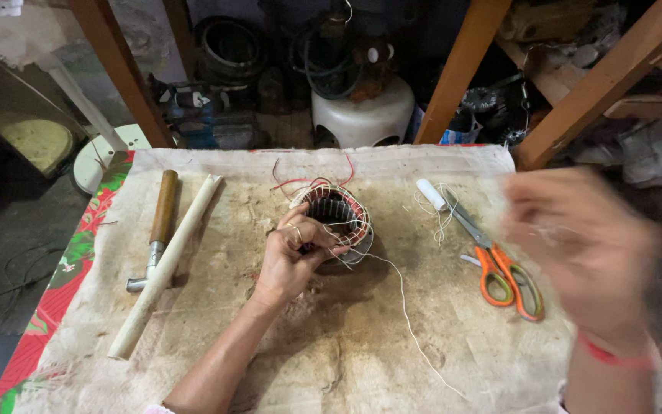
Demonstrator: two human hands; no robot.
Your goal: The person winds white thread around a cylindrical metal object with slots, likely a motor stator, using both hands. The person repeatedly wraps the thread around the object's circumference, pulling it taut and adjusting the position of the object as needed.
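Stator [336, 213]: dark core, red and pale windings. Scissors [499, 264], at 3 o'clock: orange handles. Hammer [158, 226], at 9 o'clock: brown handle, grey head. Rod [166, 264]: cream. Cloth [331, 345]: stained beige. Mat [63, 284]: red with green leaves. Thread [408, 314]: white.

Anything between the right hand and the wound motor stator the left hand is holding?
Nothing visible blocks it. The left hand grips the stator on the cloth-covered table. The right hand, blurred, is raised off to the side; only a white string trails between them. The scissors lie beside that gap.
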